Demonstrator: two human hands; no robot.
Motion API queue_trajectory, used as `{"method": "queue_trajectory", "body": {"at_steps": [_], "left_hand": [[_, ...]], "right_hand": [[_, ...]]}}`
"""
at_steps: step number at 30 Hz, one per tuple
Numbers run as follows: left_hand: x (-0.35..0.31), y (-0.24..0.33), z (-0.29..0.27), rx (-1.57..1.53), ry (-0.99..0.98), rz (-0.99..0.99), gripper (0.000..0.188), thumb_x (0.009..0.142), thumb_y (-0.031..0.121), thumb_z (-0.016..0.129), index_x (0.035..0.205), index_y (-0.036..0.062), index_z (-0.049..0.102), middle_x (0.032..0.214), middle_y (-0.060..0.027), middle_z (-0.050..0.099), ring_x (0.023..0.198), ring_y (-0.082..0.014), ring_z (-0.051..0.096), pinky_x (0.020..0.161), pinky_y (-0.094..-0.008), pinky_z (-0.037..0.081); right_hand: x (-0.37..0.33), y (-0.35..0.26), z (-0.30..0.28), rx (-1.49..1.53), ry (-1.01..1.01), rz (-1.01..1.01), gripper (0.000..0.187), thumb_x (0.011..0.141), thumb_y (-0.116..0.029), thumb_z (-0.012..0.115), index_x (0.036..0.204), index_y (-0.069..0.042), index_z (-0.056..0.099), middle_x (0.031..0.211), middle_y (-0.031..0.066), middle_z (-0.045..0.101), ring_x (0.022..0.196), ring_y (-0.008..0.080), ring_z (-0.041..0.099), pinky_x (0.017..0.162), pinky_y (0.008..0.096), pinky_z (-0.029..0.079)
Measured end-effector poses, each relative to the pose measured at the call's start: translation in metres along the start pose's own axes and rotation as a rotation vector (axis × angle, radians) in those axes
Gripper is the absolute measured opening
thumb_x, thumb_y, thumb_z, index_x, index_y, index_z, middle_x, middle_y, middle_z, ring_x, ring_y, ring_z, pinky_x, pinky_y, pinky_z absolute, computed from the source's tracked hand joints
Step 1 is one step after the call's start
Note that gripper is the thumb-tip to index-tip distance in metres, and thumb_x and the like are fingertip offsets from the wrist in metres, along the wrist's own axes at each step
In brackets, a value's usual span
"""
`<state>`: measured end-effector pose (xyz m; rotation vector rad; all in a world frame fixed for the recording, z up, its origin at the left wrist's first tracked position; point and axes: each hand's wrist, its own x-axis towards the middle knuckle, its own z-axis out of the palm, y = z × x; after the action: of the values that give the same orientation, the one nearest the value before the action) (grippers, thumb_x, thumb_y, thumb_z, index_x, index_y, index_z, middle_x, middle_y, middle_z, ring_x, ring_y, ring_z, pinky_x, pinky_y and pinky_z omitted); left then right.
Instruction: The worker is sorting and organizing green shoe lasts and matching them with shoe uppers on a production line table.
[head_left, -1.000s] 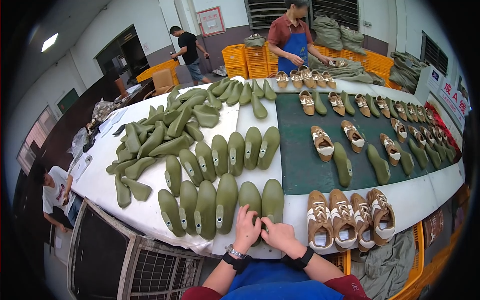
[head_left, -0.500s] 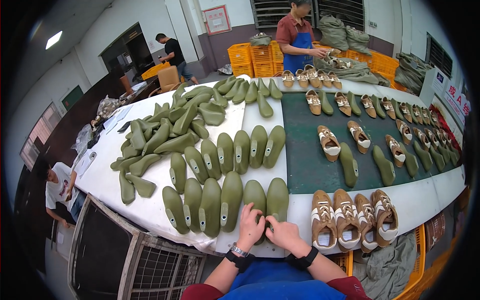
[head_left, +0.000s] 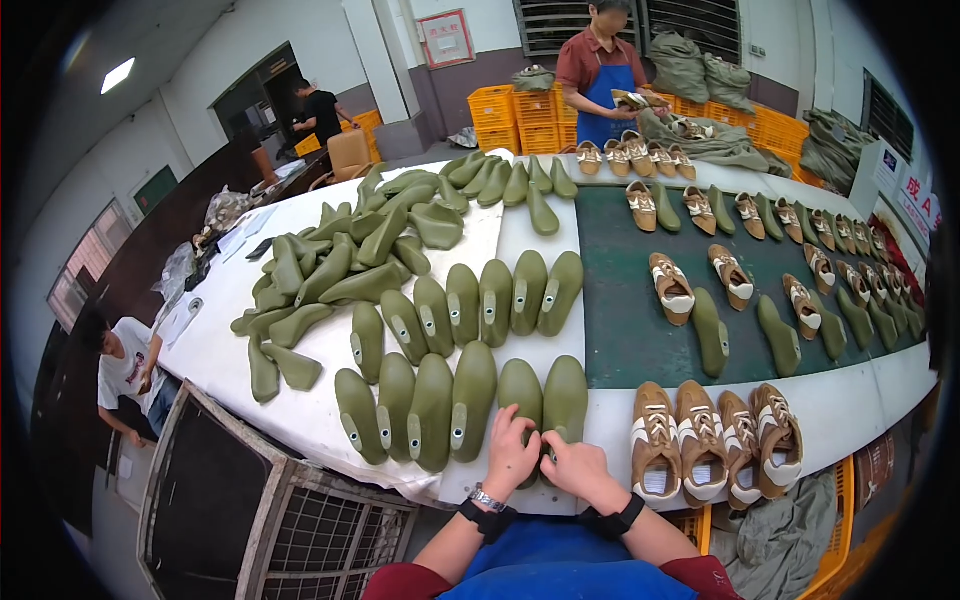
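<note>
Olive-green plastic lasts fill the near edge of the white table (head_left: 250, 360), and both hands meet over the two rightmost in the front row. The left hand (head_left: 512, 452) lies on one last (head_left: 520, 392), fingers curled down on its heel end; the right hand (head_left: 578, 466) rests just beside it at the heel of the next last (head_left: 566, 394), fingertips pressed together against it. These look rigid, smooth and fairly light, best gripped around the narrow heel. Right of the hands stand four tan sneakers (head_left: 715, 440). Farther off, another row, then a loose heap of lasts (head_left: 350, 260), a green mat (head_left: 640, 340) and a person in a blue apron (head_left: 605, 80).
</note>
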<state>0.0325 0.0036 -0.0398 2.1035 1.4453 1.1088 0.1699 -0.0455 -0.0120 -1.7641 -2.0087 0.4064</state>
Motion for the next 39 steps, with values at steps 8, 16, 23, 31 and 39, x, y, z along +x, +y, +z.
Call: {"method": "queue_trajectory", "body": {"at_steps": [8,16,23,31,39], "left_hand": [[0.0,0.001,-0.001,-0.02,0.005,0.002,0.016,0.076,0.011,0.064,0.09,0.0045,0.061,0.124,-0.0216,0.05,0.119,-0.0425,0.043,0.101,-0.0447,0.035],[-0.002,0.003,0.0,-0.026,-0.001,-0.005,0.016,0.076,0.011,0.063,0.09,0.0046,0.061,0.124,-0.0211,0.05,0.119,-0.0415,0.043,0.101,-0.0442,0.035],[0.0,-0.001,-0.003,-0.099,0.011,-0.041,0.016,0.073,0.008,0.064,0.088,0.0029,0.062,0.12,-0.0234,0.05,0.115,-0.0402,0.045,0.098,-0.0439,0.037],[0.002,-0.001,0.003,-0.018,-0.023,-0.006,0.015,0.076,0.007,0.063,0.09,0.0026,0.062,0.123,-0.0205,0.051,0.113,-0.0361,0.049,0.095,-0.0401,0.04],[0.001,-0.001,-0.001,-0.081,-0.05,-0.058,0.016,0.075,0.007,0.064,0.09,0.002,0.061,0.124,-0.0216,0.049,0.118,-0.039,0.043,0.099,-0.0442,0.035]], "right_hand": [[-0.001,-0.002,-0.002,-0.01,-0.017,-0.005,0.029,0.079,-0.03,0.056,0.105,-0.018,0.051,0.06,0.0133,0.061,0.056,0.0345,0.061,0.051,0.0463,0.047],[-0.004,-0.005,-0.007,-0.013,-0.021,0.027,0.026,0.079,-0.028,0.055,0.103,-0.018,0.053,0.062,0.0149,0.063,0.058,0.0343,0.063,0.052,0.0467,0.049],[-0.001,0.001,0.005,0.042,0.034,-0.033,0.031,0.081,-0.03,0.054,0.11,-0.018,0.051,0.062,0.0146,0.063,0.057,0.0344,0.062,0.05,0.0465,0.049],[-0.004,0.003,-0.004,0.086,-0.01,0.016,0.032,0.082,-0.028,0.052,0.112,-0.015,0.051,0.059,0.0153,0.061,0.055,0.035,0.061,0.05,0.0465,0.048],[-0.005,-0.002,-0.005,0.088,-0.026,0.039,0.029,0.081,-0.025,0.05,0.108,-0.015,0.05,0.062,0.0144,0.063,0.057,0.0346,0.062,0.051,0.0474,0.048]]}}
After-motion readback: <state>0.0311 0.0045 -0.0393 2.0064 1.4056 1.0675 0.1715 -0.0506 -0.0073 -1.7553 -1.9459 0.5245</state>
